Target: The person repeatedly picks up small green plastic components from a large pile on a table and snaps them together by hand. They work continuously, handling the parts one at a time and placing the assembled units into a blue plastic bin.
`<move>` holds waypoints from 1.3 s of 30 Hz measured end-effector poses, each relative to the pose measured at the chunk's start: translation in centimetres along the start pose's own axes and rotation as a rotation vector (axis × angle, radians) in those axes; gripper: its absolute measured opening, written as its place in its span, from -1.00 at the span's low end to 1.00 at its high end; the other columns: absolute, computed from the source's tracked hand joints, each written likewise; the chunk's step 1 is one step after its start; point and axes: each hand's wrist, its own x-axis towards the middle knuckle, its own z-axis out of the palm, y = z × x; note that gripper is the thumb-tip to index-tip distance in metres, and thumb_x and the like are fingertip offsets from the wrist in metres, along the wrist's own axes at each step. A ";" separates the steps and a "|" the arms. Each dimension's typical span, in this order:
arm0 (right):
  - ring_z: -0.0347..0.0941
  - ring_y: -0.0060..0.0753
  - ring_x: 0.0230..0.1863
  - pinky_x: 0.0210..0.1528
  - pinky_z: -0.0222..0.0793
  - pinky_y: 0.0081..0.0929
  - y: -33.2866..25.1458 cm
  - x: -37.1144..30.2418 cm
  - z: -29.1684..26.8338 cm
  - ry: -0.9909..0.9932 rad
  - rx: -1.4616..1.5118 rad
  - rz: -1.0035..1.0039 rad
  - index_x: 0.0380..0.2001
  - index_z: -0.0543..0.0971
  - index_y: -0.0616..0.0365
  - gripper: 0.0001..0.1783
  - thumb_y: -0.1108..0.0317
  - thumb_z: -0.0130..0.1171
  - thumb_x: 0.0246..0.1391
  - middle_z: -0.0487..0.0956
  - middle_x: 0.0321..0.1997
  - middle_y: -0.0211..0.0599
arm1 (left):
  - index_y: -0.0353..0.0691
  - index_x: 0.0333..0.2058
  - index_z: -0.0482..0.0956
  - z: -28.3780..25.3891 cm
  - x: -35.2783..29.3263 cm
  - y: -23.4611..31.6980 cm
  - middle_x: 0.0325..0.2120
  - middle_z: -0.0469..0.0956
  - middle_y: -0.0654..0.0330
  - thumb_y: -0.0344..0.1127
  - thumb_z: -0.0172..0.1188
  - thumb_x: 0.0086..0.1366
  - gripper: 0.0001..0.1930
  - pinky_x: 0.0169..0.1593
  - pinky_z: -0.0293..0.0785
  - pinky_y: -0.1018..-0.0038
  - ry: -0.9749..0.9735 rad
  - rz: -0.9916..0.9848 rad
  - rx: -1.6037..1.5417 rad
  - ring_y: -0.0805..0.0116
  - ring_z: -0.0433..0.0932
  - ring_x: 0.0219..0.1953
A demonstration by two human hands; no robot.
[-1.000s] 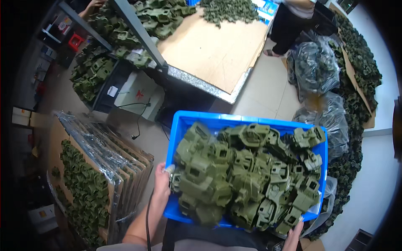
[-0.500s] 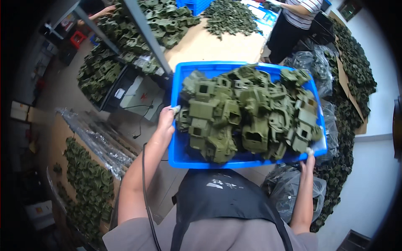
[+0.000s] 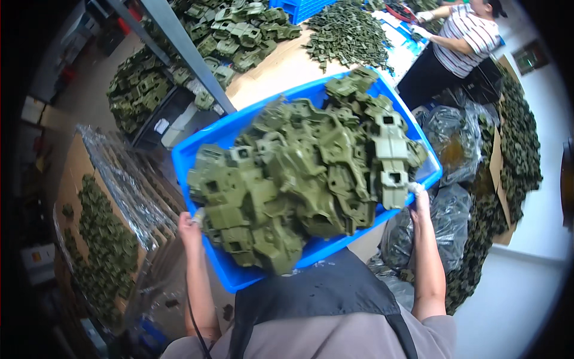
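Observation:
A blue plastic tray (image 3: 212, 133), heaped with olive-green molded plastic parts (image 3: 311, 173), is held up in front of my dark apron. My left hand (image 3: 190, 227) grips its left side near the near corner, fingertips in pale covers. On the right side, my right hand (image 3: 420, 198) is closed on the rim near the right corner, also with a pale fingertip. The tray is turned, its right end farther from me than its left. Fingers under the rim are hidden.
Beyond the tray stands a table (image 3: 263, 75) with piles of green parts and a blue crate (image 3: 302, 9). A grey metal post (image 3: 191, 57) rises at its left. A co-worker in a striped shirt (image 3: 469, 33) stands far right, near plastic bags (image 3: 448, 143). More parts (image 3: 98, 239) lie at left.
The tray has turned counter-clockwise, its left end coming nearer to me and its right end swinging away. Both hands stay on it. The co-worker shows more fully now.

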 end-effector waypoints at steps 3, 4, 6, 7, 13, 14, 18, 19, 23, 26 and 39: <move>0.31 -0.58 -0.55 -0.51 0.28 -0.52 -3.0 2.9 4.2 -0.129 -0.045 0.064 -0.47 0.48 0.04 -0.81 0.21 0.18 -0.16 0.42 -0.56 -0.50 | -0.12 -0.53 0.32 -0.8 -4.6 2.7 -0.65 0.20 0.50 -0.52 0.09 0.12 -0.84 -0.55 0.00 0.70 0.245 0.065 -0.005 0.74 0.12 -0.60; 0.33 -0.57 -0.53 -0.48 0.31 -0.47 -3.6 3.9 5.1 -0.185 -0.093 0.100 -0.44 0.47 0.04 -0.79 0.22 0.18 -0.16 0.42 -0.54 -0.48 | -0.12 -0.54 0.32 -1.7 -6.6 2.6 -0.65 0.20 0.50 -0.51 0.07 0.14 -0.85 -0.55 0.00 0.69 0.251 0.083 -0.025 0.74 0.12 -0.59; 0.38 -0.55 -0.45 -0.40 0.37 -0.36 -3.7 5.2 6.9 -0.311 -0.081 0.082 -0.31 0.42 0.06 -0.70 0.24 0.18 -0.14 0.44 -0.46 -0.44 | -0.13 -0.55 0.32 -2.3 -10.7 3.2 -0.65 0.21 0.50 -0.50 0.04 0.16 -0.85 -0.54 0.00 0.67 0.335 0.043 -0.002 0.72 0.12 -0.59; 0.41 -0.52 -0.38 -0.35 0.41 -0.31 -3.7 6.2 7.8 -0.363 -0.082 0.094 -0.19 0.33 0.07 -0.59 0.22 0.19 -0.12 0.44 -0.35 -0.41 | -0.13 -0.55 0.32 -2.6 -12.1 2.4 -0.65 0.21 0.50 -0.50 0.03 0.17 -0.85 -0.53 0.00 0.66 0.385 0.031 0.001 0.71 0.12 -0.58; 0.42 -0.42 -0.32 -0.51 0.47 -0.36 -5.0 11.0 3.7 -0.533 -0.284 0.237 -0.03 0.22 0.13 -0.44 0.13 0.15 -0.03 0.40 -0.23 -0.29 | -0.15 -0.52 0.33 -1.6 -20.9 -2.5 -0.63 0.25 0.47 -0.54 0.01 0.12 -0.88 -0.51 0.04 0.65 0.593 -0.034 -0.076 0.69 0.16 -0.57; 0.39 -0.37 -0.14 -0.33 0.47 -0.35 -4.7 15.2 1.8 -0.461 -0.455 0.011 0.04 0.18 0.15 -0.38 0.09 0.12 -0.01 0.36 -0.13 -0.23 | -0.16 -0.51 0.34 -0.8 -21.8 -1.9 -0.62 0.25 0.47 -0.55 0.01 0.11 -0.88 -0.51 0.05 0.66 0.615 -0.042 -0.072 0.69 0.17 -0.57; 0.03 -0.23 0.26 0.25 -0.05 -0.38 -10.8 19.7 8.0 -0.704 -0.625 -0.561 0.25 -0.02 0.05 -0.31 0.25 -0.02 0.09 0.09 0.28 -0.11 | -0.16 -0.50 0.34 2.7 -24.2 0.4 -0.61 0.25 0.47 -0.59 -0.02 0.08 -0.87 -0.49 0.07 0.68 0.718 -0.105 -0.108 0.69 0.18 -0.56; 0.06 -0.24 0.25 0.25 -0.05 -0.39 -10.0 22.8 8.8 -0.810 -0.806 -0.497 0.24 0.05 0.07 -0.36 0.21 -0.07 0.11 0.16 0.25 -0.15 | -0.16 -0.49 0.35 3.1 -24.5 0.9 -0.61 0.25 0.47 -0.60 -0.03 0.07 -0.86 -0.49 0.07 0.69 0.736 -0.118 -0.136 0.69 0.18 -0.56; 0.27 -0.25 0.08 0.13 0.13 -0.37 -6.6 25.5 13.0 -0.857 -0.787 -0.467 0.09 0.29 0.18 -0.46 0.06 -0.13 0.13 0.36 0.06 -0.11 | -0.15 -0.50 0.34 1.8 -25.6 1.0 -0.60 0.24 0.46 -0.63 -0.09 0.05 -0.83 -0.48 0.06 0.69 0.803 -0.043 0.014 0.68 0.16 -0.55; 0.28 -0.28 0.05 0.10 0.15 -0.39 -7.6 21.1 15.5 -0.893 -0.718 -0.379 0.04 0.34 0.18 -0.44 -0.02 -0.15 0.14 0.41 -0.02 -0.13 | -0.17 -0.49 0.34 -2.5 -27.8 2.3 -0.61 0.24 0.46 -0.61 -0.08 0.06 -0.86 -0.49 0.06 0.69 0.794 -0.045 0.041 0.68 0.16 -0.55; -0.11 -0.16 0.33 0.30 -0.23 -0.33 -11.7 15.9 25.7 -1.098 -0.312 -0.726 0.19 0.17 0.15 -0.35 -0.03 -0.20 0.13 0.09 0.27 -0.03 | -0.09 -0.61 0.28 -3.2 -30.8 26.1 -0.66 0.24 0.48 -0.37 0.07 0.16 -0.80 -0.47 0.09 0.69 0.808 -0.194 0.398 0.69 0.16 -0.57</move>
